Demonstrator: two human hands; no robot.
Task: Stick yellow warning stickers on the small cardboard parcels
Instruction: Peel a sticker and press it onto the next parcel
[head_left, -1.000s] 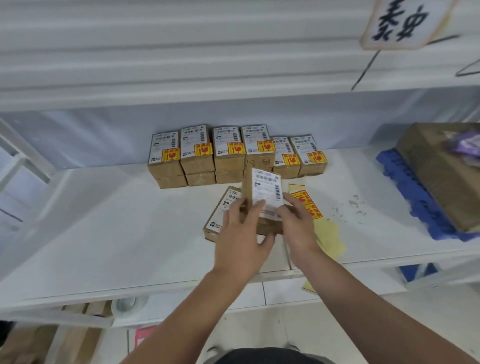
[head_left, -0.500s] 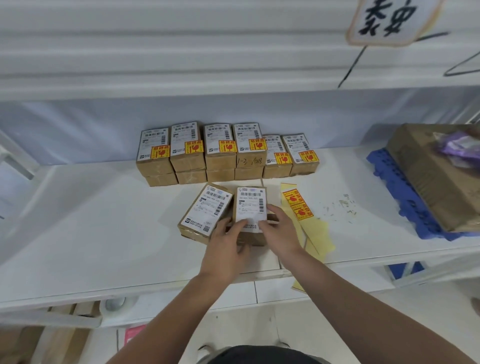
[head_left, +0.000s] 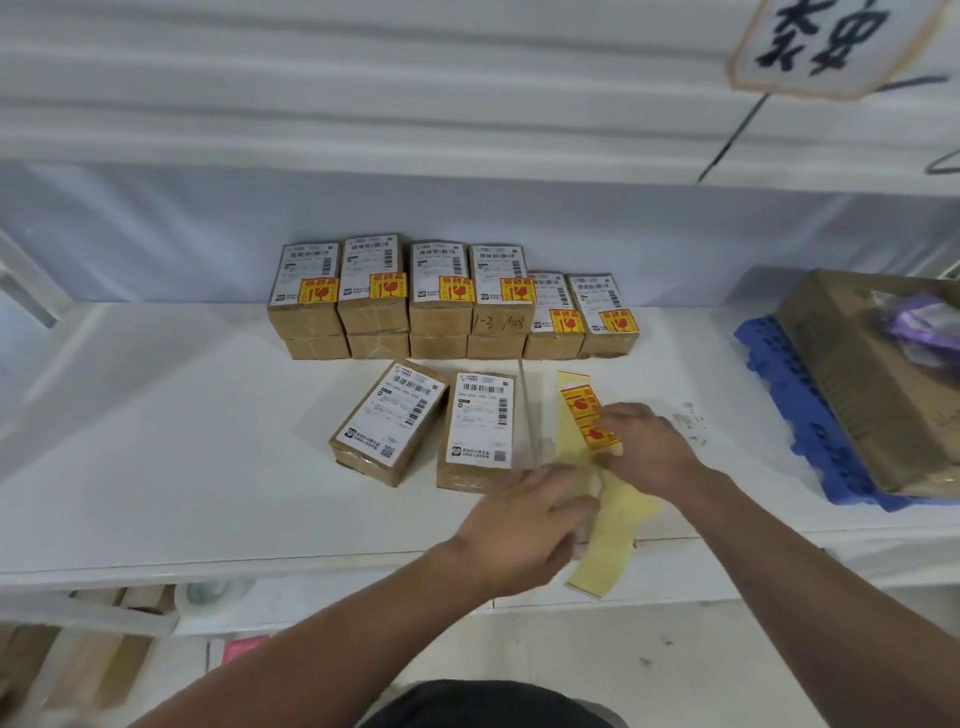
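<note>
Two small cardboard parcels lie at the front of the white shelf, the left one turned at an angle, the right one straight. Each carries a white shipping label and no yellow sticker. Right of them lies a yellow backing strip with two yellow-and-red warning stickers on its far end. My right hand covers the nearer sticker and pinches at it with fingertips and thumb. My left hand presses flat on the strip's near part.
Several stickered parcels stand in a stacked row at the back. At the right, a large cardboard box sits on a blue plastic pallet. A tape roll lies below the shelf edge.
Both hands set the labelled parcel down beside the angled one, let go of it, and moved right onto the sticker strip.
</note>
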